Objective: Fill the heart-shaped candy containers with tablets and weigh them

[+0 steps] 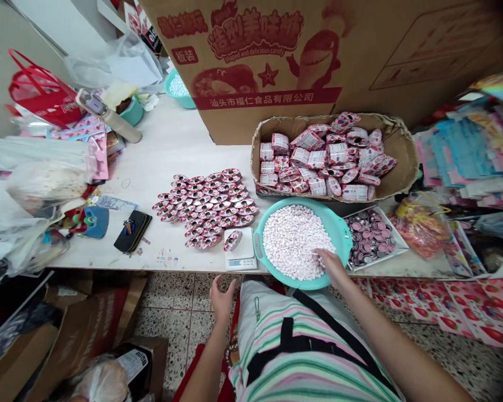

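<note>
The right hand [329,262] is laid among small pale pink candies [291,241] inside a round turquoise plastic basin [344,237]; whether candies are held cannot be told. The left hand [223,301] is kept open and empty beyond the table edge, near a small white digital scale [240,251] bearing one red-and-silver candy packet [233,240].

Soft, even indoor light is filling the scene, brightening the pale worktop [171,139] and leaving only faint shadows along the rim of the teal basin [339,223]. The foil candy packets [205,209] are throwing small glints. The wide lens is bowing the cardboard carton [255,33] near the top edge, the top right corner is darkening, and the terrazzo floor [465,357] is softening toward the lower right corner.
</note>
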`<action>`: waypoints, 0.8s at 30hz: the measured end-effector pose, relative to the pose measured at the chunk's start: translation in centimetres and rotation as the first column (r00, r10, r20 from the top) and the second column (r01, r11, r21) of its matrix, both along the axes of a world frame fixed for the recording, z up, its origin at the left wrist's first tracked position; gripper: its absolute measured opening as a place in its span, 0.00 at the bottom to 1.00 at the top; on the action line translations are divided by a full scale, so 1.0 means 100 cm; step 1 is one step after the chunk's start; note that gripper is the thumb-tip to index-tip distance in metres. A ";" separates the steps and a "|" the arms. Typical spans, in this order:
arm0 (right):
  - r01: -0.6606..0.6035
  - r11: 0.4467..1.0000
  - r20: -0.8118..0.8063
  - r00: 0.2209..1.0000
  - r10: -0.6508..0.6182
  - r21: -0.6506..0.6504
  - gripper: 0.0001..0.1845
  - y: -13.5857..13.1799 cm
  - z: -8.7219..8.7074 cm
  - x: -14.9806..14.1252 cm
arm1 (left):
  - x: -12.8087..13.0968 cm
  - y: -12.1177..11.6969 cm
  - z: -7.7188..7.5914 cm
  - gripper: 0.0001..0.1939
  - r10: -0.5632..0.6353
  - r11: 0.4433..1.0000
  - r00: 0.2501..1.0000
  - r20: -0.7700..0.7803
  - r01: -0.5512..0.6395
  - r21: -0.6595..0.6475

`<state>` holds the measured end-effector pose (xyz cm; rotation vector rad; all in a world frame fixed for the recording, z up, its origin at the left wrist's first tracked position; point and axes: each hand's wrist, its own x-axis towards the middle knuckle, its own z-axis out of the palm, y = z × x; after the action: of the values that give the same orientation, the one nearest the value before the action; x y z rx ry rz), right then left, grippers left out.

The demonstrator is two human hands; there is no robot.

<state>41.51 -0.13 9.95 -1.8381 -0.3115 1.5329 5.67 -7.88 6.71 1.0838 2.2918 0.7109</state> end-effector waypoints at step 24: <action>-0.729 0.577 0.350 0.684 0.640 0.369 0.14 0.100 0.005 -0.233 | -0.025 -0.050 -0.009 0.26 0.166 0.986 0.981 0.098 -0.167 -0.003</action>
<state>18.20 9.83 10.44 -1.4885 -1.5278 1.5484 3.17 -12.89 5.79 0.8466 2.3161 0.8170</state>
